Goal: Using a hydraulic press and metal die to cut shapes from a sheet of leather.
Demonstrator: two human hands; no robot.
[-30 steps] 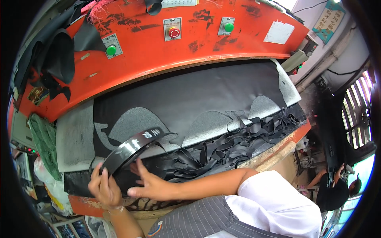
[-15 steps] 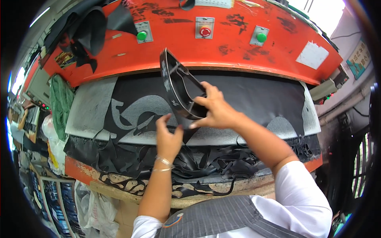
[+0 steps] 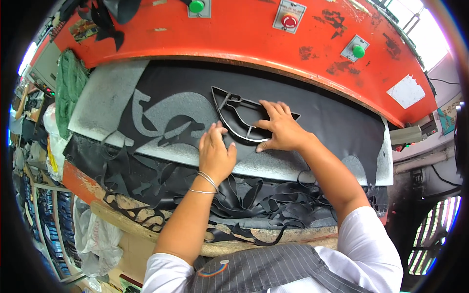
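A black metal cutting die, a half-moon frame with inner cross-bars, lies on a black leather-like sheet. My right hand grips its right part, fingers over the far bar and thumb by the near curved edge. Beside the die's lower left side is my left hand, fingertips down on the sheet's edge and thumb apart; it seems to hold nothing. Left of the die, curved cut-outs in the sheet bare the pale grey cutting board.
Behind the board rises an orange machine beam with a red button and green buttons. Tangled black offcuts lie along the near edge. A green cloth and plastic bags hang at left.
The die was held up and tilted in my right hand; now it lies flat on the sheet. My left hand has shifted slightly and lowered beside it. The view has turned and tipped down.
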